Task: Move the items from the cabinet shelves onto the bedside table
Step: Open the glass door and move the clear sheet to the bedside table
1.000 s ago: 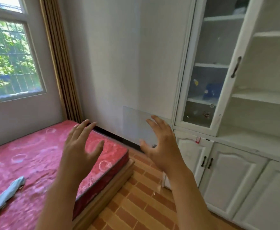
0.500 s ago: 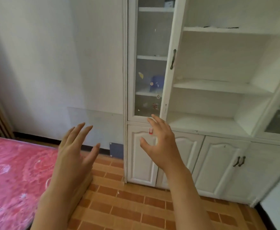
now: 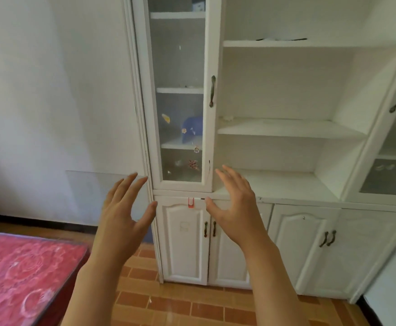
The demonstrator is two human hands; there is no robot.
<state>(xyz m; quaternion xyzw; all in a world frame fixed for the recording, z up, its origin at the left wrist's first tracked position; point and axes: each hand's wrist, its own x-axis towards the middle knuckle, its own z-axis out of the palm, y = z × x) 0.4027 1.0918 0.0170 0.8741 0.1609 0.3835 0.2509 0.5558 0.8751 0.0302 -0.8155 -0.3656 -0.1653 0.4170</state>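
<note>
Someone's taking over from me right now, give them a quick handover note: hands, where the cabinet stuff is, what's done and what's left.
Left hand and right hand: both open, raised before the cabinet, holding nothing.
Blue item sits behind the shut glass door; something dark lies on the top open shelf.
Middle open shelves look bare. Bedside table is not in view.
Done: cannot tell.
Left: open the glass door by its handle, carry items over.

No readable text, labels or numbers — cabinet [image 3: 286, 128] stickers too blurred
</note>
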